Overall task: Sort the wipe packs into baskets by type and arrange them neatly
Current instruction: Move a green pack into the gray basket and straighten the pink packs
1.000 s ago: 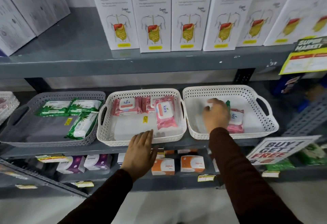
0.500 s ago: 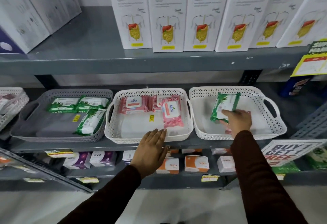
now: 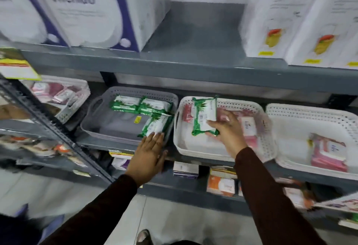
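My right hand (image 3: 225,130) holds a green wipe pack (image 3: 203,116) upright over the left part of the middle white basket (image 3: 181,144), which has pink packs (image 3: 247,126) inside. My left hand (image 3: 148,154), fingers apart, rests flat at the front rim of the grey basket (image 3: 93,128), touching a tilted green pack (image 3: 155,125). Two more green packs (image 3: 139,104) lie at the back of that grey basket. The right white basket (image 3: 302,117) holds pink packs (image 3: 327,155).
Tall white boxes (image 3: 298,16) and blue-and-white boxes (image 3: 81,8) stand on the shelf above. Another white basket (image 3: 77,105) with pink items sits far left behind a slanted metal rail (image 3: 50,126). Small boxes (image 3: 220,185) fill the shelf below.
My right hand lifted the green pack from the right basket and carried it left over the middle basket. My left hand moved left to the grey basket. The view swung left.
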Demonstrator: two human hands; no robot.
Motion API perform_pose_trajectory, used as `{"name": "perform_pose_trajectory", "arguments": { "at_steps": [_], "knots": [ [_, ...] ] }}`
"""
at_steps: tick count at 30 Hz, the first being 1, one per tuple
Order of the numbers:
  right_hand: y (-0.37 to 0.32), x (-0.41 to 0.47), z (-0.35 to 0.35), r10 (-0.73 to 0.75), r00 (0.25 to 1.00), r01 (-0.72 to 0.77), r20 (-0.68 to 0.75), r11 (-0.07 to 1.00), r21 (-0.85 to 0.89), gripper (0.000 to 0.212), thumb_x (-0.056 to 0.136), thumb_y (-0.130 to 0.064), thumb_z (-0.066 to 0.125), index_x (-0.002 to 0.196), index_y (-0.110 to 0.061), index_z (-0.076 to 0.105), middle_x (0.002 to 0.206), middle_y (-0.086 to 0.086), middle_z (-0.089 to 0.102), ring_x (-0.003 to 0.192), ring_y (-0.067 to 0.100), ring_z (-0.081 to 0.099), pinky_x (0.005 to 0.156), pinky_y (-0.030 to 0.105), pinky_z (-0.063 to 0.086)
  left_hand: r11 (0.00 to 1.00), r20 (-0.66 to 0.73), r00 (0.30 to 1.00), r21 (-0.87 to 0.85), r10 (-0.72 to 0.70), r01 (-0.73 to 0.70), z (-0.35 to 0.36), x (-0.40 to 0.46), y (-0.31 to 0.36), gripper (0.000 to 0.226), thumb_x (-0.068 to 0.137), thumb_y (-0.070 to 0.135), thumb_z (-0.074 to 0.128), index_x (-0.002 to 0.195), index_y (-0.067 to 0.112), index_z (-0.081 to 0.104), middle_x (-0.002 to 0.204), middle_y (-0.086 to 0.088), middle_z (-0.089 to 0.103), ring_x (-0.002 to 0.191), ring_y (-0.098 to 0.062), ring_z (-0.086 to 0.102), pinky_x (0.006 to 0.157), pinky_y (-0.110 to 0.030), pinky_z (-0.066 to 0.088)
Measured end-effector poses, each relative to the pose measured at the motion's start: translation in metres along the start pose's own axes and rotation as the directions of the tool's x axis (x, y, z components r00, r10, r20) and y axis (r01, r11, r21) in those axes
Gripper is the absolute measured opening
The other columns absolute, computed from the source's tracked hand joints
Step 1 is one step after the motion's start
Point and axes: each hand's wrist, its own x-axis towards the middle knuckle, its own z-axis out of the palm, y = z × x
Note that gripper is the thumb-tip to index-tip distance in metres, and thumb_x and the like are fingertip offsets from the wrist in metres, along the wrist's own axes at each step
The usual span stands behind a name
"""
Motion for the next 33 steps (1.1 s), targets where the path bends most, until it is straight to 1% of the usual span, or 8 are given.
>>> {"name": "perform_pose_trajectory", "arguments": {
  "at_steps": [9, 14, 16, 19, 23, 25, 29, 33],
  "knots": [
    [0.065, 0.042, 0.159, 0.038, 0.986, 0.002, 0.164, 0.972, -0.236, 0.034, 0.084, 0.006, 0.066, 0.105, -0.016, 0.051, 0.127, 0.013, 0.053, 0.100, 0.025, 0.064, 0.075, 0.042, 0.061, 0.997, -0.006, 0.998, 0.046, -0.063, 0.063, -0.031, -0.025, -0.120, 0.056, 0.096, 0.038, 0.036, 0.135, 0.002, 0.051, 0.135, -0.018, 0.057, 0.127, -0.035, 0.050, 0.113, -0.042, 0.024],
    [0.090, 0.065, 0.230, 0.084, 0.973, -0.014, 0.213, 0.951, -0.308, 0.029, 0.088, 0.006, 0.061, 0.087, -0.020, 0.050, 0.123, 0.005, 0.046, 0.110, 0.030, 0.059, 0.085, 0.045, 0.058, 0.998, -0.013, 0.999, 0.027, -0.051, 0.052, -0.039, -0.030, -0.158, 0.053, 0.096, 0.037, 0.036, 0.136, 0.005, 0.051, 0.133, -0.014, 0.059, 0.126, -0.032, 0.049, 0.114, -0.041, 0.025],
    [0.101, 0.072, 0.250, 0.053, 0.974, 0.040, 0.221, 0.917, -0.396, 0.023, 0.089, 0.004, 0.060, 0.096, -0.018, 0.059, 0.127, 0.004, 0.053, 0.109, 0.028, 0.058, 0.091, 0.040, 0.054, 0.999, -0.014, 1.000, 0.023, -0.028, 0.028, -0.041, -0.031, -0.163, 0.052, 0.096, 0.037, 0.038, 0.136, 0.006, 0.051, 0.131, -0.014, 0.061, 0.124, -0.031, 0.051, 0.113, -0.042, 0.027],
    [0.108, 0.075, 0.267, 0.101, 0.955, 0.081, 0.277, 0.813, -0.576, 0.041, 0.093, -0.002, 0.055, 0.130, -0.017, 0.059, 0.146, 0.008, 0.049, 0.120, 0.026, 0.056, 0.090, 0.027, 0.046, 1.000, -0.020, 1.000, 0.025, -0.018, 0.019, -0.040, -0.031, -0.165, 0.052, 0.096, 0.037, 0.039, 0.136, 0.006, 0.051, 0.129, -0.014, 0.062, 0.123, -0.032, 0.051, 0.113, -0.044, 0.028],
    [0.106, 0.066, 0.260, 0.108, 0.968, 0.028, 0.228, 0.851, -0.524, 0.049, 0.092, 0.002, 0.053, 0.138, -0.014, 0.053, 0.148, 0.013, 0.047, 0.124, 0.030, 0.054, 0.091, 0.028, 0.047, 0.998, -0.031, 0.998, 0.024, -0.059, 0.060, -0.036, -0.029, -0.159, 0.053, 0.098, 0.039, 0.040, 0.137, 0.005, 0.050, 0.132, -0.014, 0.059, 0.127, -0.032, 0.048, 0.115, -0.043, 0.023],
    [0.098, 0.059, 0.244, 0.103, 0.972, 0.002, 0.209, 0.894, -0.448, 0.049, 0.091, 0.005, 0.052, 0.136, -0.013, 0.054, 0.140, 0.016, 0.053, 0.120, 0.037, 0.054, 0.096, 0.039, 0.048, 0.998, -0.036, 0.998, -0.001, -0.055, 0.055, -0.033, -0.025, -0.148, 0.054, 0.098, 0.041, 0.037, 0.137, 0.006, 0.050, 0.135, -0.013, 0.058, 0.128, -0.032, 0.046, 0.116, -0.042, 0.021],
    [0.071, 0.048, 0.182, 0.020, 0.989, 0.019, 0.144, 0.963, -0.270, 0.041, 0.091, 0.005, 0.052, 0.127, -0.013, 0.058, 0.119, 0.008, 0.057, 0.099, 0.016, 0.059, 0.086, 0.033, 0.049, 0.993, -0.071, 0.997, -0.113, 0.008, -0.016, -0.025, -0.013, -0.101, 0.055, 0.098, 0.041, 0.035, 0.138, 0.005, 0.048, 0.137, -0.015, 0.056, 0.131, -0.034, 0.043, 0.113, -0.041, 0.030],
    [0.038, 0.035, 0.094, -0.093, 0.996, 0.093, 0.011, 0.980, -0.175, 0.039, 0.089, 0.012, 0.049, 0.122, -0.006, 0.059, 0.104, 0.005, 0.063, 0.095, 0.019, 0.061, 0.090, 0.036, 0.051, 0.970, -0.086, 0.989, -0.202, 0.124, -0.139, -0.007, 0.009, -0.031, 0.053, 0.099, 0.039, 0.036, 0.140, 0.006, 0.045, 0.140, -0.013, 0.052, 0.137, -0.032, 0.036, 0.113, -0.041, 0.030]
  ]
}}
